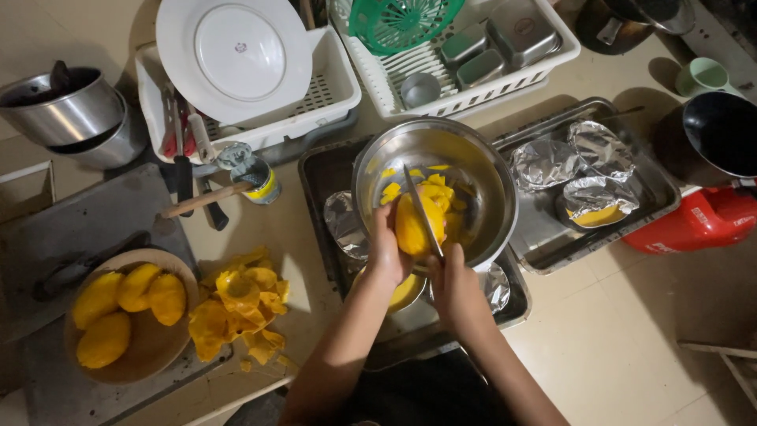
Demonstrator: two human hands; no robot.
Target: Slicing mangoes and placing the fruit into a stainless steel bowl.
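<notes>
My left hand (386,248) grips a peeled yellow mango (413,226) over the near side of a steel bowl (481,170). My right hand (453,284) holds a knife (423,209) whose blade lies across the mango, pointing away from me. Cut yellow mango pieces (435,188) lie inside the bowl. The bowl rests on a dark metal tray (323,177).
A wooden bowl (142,347) at the left holds several peeled mangoes (130,304). Mango peels (240,308) are piled beside it. A second tray (631,201) at right carries foil-wrapped cups (599,150). White dish racks (339,87) with a plate (236,55) stand behind. Pots (67,114) sit far left.
</notes>
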